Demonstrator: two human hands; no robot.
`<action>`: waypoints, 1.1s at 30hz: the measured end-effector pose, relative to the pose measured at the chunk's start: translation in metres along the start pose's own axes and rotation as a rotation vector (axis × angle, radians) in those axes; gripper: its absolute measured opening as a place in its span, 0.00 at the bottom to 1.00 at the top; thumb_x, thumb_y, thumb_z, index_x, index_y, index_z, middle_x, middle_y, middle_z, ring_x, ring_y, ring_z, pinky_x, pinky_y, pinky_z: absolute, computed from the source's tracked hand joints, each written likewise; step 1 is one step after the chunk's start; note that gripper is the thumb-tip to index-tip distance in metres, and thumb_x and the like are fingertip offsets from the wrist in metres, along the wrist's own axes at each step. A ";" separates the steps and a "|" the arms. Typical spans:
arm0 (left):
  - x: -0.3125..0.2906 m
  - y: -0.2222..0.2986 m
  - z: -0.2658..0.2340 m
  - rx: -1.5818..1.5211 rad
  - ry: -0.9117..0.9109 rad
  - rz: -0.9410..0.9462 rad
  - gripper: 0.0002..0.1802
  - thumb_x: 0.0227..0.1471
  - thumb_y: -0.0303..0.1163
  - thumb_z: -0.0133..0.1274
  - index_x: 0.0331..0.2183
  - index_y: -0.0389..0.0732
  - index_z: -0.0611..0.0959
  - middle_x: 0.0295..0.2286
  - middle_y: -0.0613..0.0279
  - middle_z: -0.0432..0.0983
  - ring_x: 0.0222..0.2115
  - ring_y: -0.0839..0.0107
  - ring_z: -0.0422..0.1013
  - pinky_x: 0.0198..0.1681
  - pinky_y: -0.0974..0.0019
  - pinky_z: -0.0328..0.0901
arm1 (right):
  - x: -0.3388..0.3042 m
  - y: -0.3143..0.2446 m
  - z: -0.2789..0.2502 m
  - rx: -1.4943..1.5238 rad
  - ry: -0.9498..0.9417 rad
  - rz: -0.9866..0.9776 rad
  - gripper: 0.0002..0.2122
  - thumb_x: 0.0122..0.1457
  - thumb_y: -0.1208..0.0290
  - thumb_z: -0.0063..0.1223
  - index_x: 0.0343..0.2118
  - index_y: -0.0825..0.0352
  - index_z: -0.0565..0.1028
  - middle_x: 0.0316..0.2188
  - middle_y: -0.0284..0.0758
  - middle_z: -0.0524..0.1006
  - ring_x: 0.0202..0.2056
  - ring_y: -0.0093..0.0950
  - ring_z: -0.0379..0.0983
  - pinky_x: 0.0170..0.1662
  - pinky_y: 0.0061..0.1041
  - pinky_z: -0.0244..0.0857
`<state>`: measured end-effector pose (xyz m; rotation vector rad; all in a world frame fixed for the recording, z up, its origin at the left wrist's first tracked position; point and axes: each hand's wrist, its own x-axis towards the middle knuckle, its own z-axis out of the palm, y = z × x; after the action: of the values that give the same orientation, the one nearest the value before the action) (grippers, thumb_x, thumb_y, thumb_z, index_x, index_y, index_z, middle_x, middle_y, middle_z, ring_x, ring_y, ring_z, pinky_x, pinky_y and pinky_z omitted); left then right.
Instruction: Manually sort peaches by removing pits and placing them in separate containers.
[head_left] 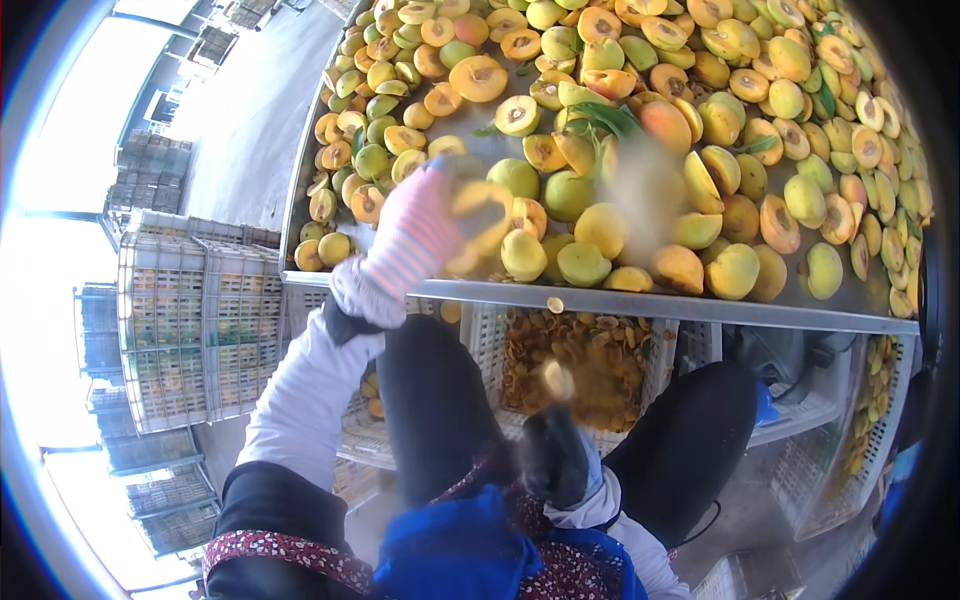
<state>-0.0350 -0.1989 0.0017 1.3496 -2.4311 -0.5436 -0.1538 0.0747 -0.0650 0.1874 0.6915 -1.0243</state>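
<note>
A metal-edged table is heaped with whole and halved yellow-green peaches, some green leaves among them. My left hand, in a pink-and-grey striped glove, reaches over the table's near edge. Its fingers are closed around a peach half, blurred by motion. Low between my knees is my right hand, in a dark glove, its fingers curled. A small pale blurred thing shows just above it; whether the hand holds it cannot be told. Another small pale piece appears at the table's edge.
Beneath the table, a white crate contains many brownish pits or scraps. Another crate with yellow pieces stands at the right. Stacked crates fill the left side. A pale blur covers part of the fruit.
</note>
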 end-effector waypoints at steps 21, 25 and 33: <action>-0.165 0.070 0.026 -0.992 -0.185 -0.521 0.15 0.55 0.37 0.52 0.38 0.34 0.79 0.30 0.66 0.76 0.32 0.81 0.69 0.38 0.76 0.64 | -0.012 -0.003 0.026 -0.115 0.184 -0.294 0.09 0.59 0.68 0.50 0.39 0.67 0.72 0.25 0.27 0.72 0.23 0.14 0.65 0.26 0.14 0.58; -0.166 0.072 0.031 -1.034 -0.182 -0.527 0.21 0.55 0.41 0.51 0.43 0.33 0.76 0.33 0.63 0.76 0.34 0.77 0.71 0.42 0.73 0.65 | -0.015 0.002 0.028 -0.176 0.101 -0.101 0.11 0.57 0.59 0.54 0.34 0.61 0.71 0.18 0.24 0.68 0.15 0.13 0.59 0.17 0.16 0.52; -0.187 0.100 0.059 -1.206 0.322 -0.620 0.18 0.53 0.44 0.52 0.40 0.41 0.75 0.31 0.64 0.73 0.30 0.76 0.70 0.32 0.75 0.67 | -0.029 0.006 0.028 -0.271 0.022 -0.096 0.17 0.60 0.54 0.44 0.37 0.66 0.70 0.19 0.27 0.67 0.18 0.16 0.60 0.19 0.17 0.52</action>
<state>-0.0391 0.0203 -0.0192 1.3490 -0.9587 -1.4586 -0.1458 0.0861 -0.0271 -0.0705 0.8579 -1.0100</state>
